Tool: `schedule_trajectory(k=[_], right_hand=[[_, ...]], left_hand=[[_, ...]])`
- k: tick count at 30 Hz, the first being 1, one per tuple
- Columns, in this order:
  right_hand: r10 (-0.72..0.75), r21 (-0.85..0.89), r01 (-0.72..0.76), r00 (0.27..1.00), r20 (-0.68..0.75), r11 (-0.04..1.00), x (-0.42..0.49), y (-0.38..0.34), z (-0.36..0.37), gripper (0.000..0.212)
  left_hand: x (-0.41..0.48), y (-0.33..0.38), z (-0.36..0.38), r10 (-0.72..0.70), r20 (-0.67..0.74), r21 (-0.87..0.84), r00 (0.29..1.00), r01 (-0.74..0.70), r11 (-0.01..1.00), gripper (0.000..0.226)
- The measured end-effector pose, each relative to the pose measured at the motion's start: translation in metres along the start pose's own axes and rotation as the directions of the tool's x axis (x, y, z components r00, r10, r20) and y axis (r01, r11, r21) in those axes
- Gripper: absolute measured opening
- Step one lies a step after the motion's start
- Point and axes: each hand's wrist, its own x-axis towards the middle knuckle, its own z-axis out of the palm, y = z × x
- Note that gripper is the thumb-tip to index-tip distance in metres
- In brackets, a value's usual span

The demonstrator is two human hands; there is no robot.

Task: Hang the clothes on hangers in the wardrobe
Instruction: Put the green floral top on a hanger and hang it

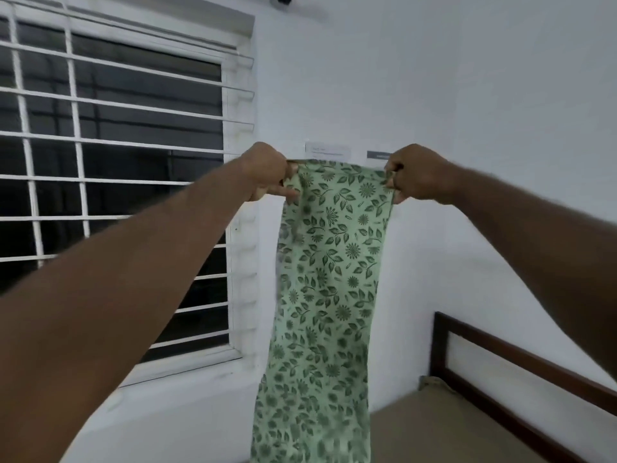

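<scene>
Hanging from both raised hands, the green floral garment [327, 279] drops as a long narrow panel of pale green cloth printed with darker leaves and flowers. Its lower end runs out of the bottom of the view, just in front of the bed. The left hand [267, 172] grips the top left corner, its fingers [288, 192] curled round a bunched bit of the edge. The right hand [417, 175] grips the top right corner in the same way, its fingers [392, 182] closed tightly on the cloth. The top edge is pulled nearly straight and level between the two hands, which are held apart at about the width of the panel, with both bare forearms reaching forward and up. What kind of garment it is cannot be told from this side, and its left edge is blurred. Behind it stands a white wall [467, 95] with a small pale paper label [329, 151] and a darker label [379, 155] just above the stretched edge; their print is too small to read. To the left is a window [117, 162] with dark panes behind a white barred grille [76, 138]. At the lower right, a dark wooden bed frame [500, 355] edges a tan mattress [450, 426].
</scene>
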Motion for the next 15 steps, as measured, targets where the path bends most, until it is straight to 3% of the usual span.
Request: schedule_trajectory(k=[3, 5, 9, 13, 15], right_hand=[[0.06, 0.275, -0.071, 0.997, 0.045, 0.959, 0.005, 0.006, 0.008, 0.01], [0.095, 0.329, -0.125, 0.99, 0.108, 0.936, 0.006, 0.013, 0.015, 0.014], [0.136, 0.292, -0.166, 0.983, 0.121, 0.942, 0.012, 0.028, 0.03, 0.013], [0.184, 0.253, -0.184, 0.983, 0.023, 0.95, 0.022, 0.04, 0.031, 0.021], [0.179, 0.235, -0.167, 0.983, -0.03, 0.958, 0.02, 0.039, 0.024, 0.015]], left_hand=[[-0.001, 0.0, 0.005, -0.009, -0.064, 0.008, 0.998, 0.009, 1.0, 0.014], [-0.002, -0.007, 0.007, -0.046, -0.032, 0.044, 0.998, 0.048, 0.998, 0.011], [0.009, -0.033, 0.017, -0.097, -0.023, 0.096, 0.995, 0.099, 0.99, 0.011], [0.026, -0.044, 0.035, -0.056, -0.058, 0.076, 0.997, 0.06, 0.995, 0.011], [0.03, -0.041, 0.038, 0.019, -0.084, 0.153, 0.996, -0.006, 0.988, 0.005]])
